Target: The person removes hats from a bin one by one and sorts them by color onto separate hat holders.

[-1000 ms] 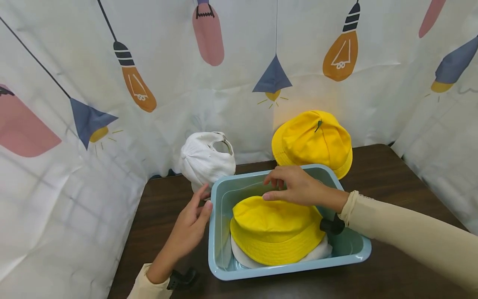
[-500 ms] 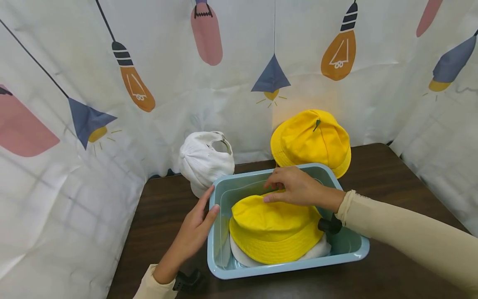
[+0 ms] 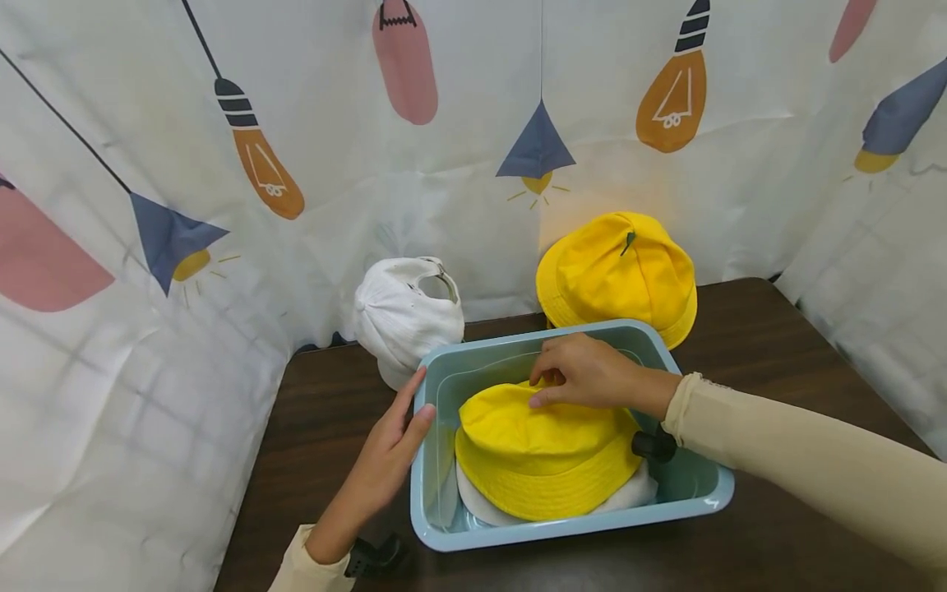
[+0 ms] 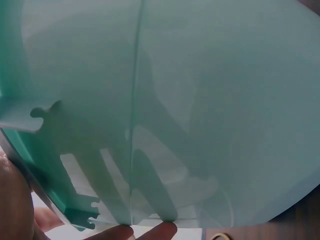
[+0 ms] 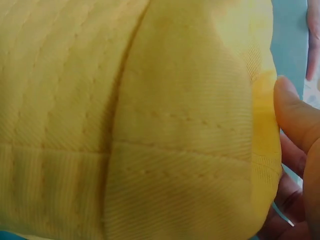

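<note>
A yellow bucket hat (image 3: 547, 460) lies in a light blue plastic basin (image 3: 570, 533), on top of something white (image 3: 629, 491) that is mostly hidden. My right hand (image 3: 592, 374) pinches the top of the hat's crown, thumb in front and fingers curled behind. The right wrist view shows the thumb (image 5: 295, 112) against the yellow cloth. My left hand (image 3: 385, 452) rests against the basin's left side with fingers fairly straight, thumb by the rim. In the left wrist view, fingertips (image 4: 160, 232) touch the basin's outer wall.
Behind the basin's left corner sits a white baseball cap (image 3: 407, 312). A second yellow bucket hat (image 3: 621, 271) stands behind its right side. All rest on a dark brown table (image 3: 318, 411), enclosed by a printed white curtain (image 3: 459, 197).
My left hand has moved up and right onto the basin's rim. The right hand's fingers and thumb have closed in on the crown of the hat in the basin.
</note>
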Demonstrator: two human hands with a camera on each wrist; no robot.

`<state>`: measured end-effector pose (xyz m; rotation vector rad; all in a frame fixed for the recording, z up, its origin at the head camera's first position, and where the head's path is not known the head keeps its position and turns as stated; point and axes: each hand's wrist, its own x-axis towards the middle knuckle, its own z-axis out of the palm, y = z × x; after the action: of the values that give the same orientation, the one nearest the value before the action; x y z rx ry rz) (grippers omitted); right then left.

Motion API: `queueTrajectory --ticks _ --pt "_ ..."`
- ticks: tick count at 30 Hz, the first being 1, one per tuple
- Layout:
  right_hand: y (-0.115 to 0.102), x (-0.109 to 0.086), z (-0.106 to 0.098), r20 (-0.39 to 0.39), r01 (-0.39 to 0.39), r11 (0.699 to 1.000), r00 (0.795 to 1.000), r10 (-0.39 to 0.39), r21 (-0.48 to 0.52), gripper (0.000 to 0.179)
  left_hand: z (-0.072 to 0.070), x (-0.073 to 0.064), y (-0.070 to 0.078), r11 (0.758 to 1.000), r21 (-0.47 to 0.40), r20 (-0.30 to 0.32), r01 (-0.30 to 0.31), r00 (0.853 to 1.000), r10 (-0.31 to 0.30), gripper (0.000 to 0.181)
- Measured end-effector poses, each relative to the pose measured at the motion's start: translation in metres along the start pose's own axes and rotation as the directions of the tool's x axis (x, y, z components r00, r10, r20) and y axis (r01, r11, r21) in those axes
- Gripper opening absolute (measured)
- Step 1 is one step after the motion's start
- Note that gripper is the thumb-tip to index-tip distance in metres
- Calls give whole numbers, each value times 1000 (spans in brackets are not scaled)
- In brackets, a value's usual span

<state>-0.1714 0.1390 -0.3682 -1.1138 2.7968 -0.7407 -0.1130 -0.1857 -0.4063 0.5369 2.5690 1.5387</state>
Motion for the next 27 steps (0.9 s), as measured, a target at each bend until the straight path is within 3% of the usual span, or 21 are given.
queueTrajectory --ticks 11,27 --pt "0 2 1 -13 39 998 999 -38 44 9 -1 -1 0 1000 -9 4 -18 1000 18 57" --pt "-5 2 -6 -133 69 986 990 -49 151 8 -1 0 0 1000 -8 7 -13 1000 13 57"
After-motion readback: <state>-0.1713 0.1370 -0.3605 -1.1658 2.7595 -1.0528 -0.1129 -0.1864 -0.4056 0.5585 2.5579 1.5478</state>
